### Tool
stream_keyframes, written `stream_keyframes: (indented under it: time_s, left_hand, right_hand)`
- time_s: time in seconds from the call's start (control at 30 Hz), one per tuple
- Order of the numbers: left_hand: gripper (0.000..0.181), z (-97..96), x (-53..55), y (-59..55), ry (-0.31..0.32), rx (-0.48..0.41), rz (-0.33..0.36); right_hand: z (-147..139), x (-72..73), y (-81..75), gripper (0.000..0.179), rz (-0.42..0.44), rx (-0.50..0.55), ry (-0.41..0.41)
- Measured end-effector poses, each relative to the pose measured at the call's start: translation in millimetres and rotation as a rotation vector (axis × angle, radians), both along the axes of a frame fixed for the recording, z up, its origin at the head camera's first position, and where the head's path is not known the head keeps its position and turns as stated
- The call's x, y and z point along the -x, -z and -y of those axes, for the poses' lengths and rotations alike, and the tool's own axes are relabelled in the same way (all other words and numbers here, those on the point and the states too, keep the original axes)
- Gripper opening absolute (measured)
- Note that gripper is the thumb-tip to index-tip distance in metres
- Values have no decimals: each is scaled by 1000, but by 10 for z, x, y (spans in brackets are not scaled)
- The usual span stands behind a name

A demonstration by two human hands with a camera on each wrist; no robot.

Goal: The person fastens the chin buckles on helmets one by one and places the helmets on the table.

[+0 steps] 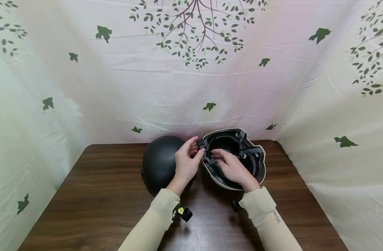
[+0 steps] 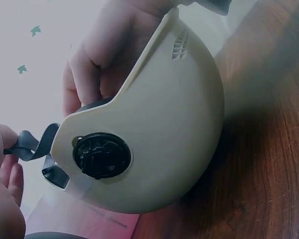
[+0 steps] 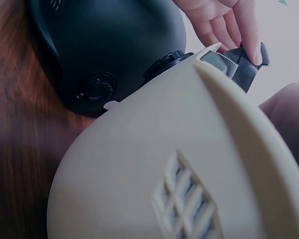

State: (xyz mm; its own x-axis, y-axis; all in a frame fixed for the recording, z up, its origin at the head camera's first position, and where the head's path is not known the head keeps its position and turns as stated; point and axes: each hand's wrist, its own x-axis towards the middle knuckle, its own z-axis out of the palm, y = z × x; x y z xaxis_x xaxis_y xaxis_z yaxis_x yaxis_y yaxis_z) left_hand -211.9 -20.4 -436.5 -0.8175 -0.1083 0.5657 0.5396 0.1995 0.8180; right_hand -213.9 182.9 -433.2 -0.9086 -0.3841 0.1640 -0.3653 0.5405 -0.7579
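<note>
A cream helmet (image 1: pixel 224 141) with a black lining lies upside down on the table, its opening facing up. At its left edge my left hand (image 1: pixel 187 162) pinches a dark grey webbing strap (image 2: pixel 35 144) between thumb and fingers; the strap loops out past the rim in both wrist views. My right hand (image 1: pixel 233 169) reaches over the rim into the helmet, fingers loosely extended near the inner straps (image 1: pixel 212 162); its fingertips are partly hidden in the wrist views. A round black dial (image 2: pixel 102 155) sits on the cream shell.
Left of the cream helmet, a black helmet (image 1: pixel 161 164) stands dome up, close beside it and partly behind my left hand. Both are near the back edge of the brown wooden table (image 1: pixel 110 195). White cloth (image 1: pixel 166 94) with leaf and bird prints hangs behind and on both sides.
</note>
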Motion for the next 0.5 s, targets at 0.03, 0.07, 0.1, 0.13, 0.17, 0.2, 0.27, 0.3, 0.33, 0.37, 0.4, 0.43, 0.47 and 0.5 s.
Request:
stream_keyframes:
  time_s: [0.03, 0.07, 0.1, 0.13, 0.17, 0.2, 0.27, 0.3, 0.33, 0.37, 0.4, 0.43, 0.47, 0.5]
  left_hand:
    - [44, -1, 0, -3, 2, 11, -8]
    - [42, -1, 1, -1, 6, 25, -18]
    - [40, 1, 2, 2, 12, 36, -27]
    - [38, 4, 6, 12, 18, 47, -38]
    - [37, 7, 8, 22, 25, 55, -47]
    - [37, 10, 11, 34, 34, 63, -56]
    - [36, 15, 75, 122, 49, 81, -93]
    - [35, 17, 84, 142, 55, 89, -99]
    - [35, 18, 89, 152, 61, 99, -108]
    - [36, 18, 91, 156, 72, 107, -114]
    - [36, 17, 92, 159, 82, 117, -115]
    - [37, 15, 90, 158, 92, 126, -112]
    - [37, 12, 89, 156, 102, 130, -101]
    - [38, 10, 33, 90, 110, 132, -81]
  right_hand:
    - [0, -1, -6, 41, 0, 12, 7]
    - [1, -2, -14, 41, -3, 26, 15]
    - [-2, -5, -21, 41, -11, 35, 29]
    - [-7, -7, -27, 40, -20, 42, 46]
    - [-12, -10, -35, 39, -31, 49, 64]
    - [-18, -13, -42, 38, -44, 58, 82]
    - [-34, -18, -57, 36, -65, 79, 115]
    - [-43, -19, -65, 35, -78, 89, 131]
    - [-50, -19, -72, 34, -89, 100, 143]
    - [-56, -19, -80, 34, -99, 115, 154]
    - [-62, -19, -87, 33, -109, 126, 166]
    - [-68, -20, -94, 33, -115, 137, 178]
    - [-73, -20, -102, 32, -124, 147, 188]
    - [-79, -21, -109, 32, -129, 153, 200]
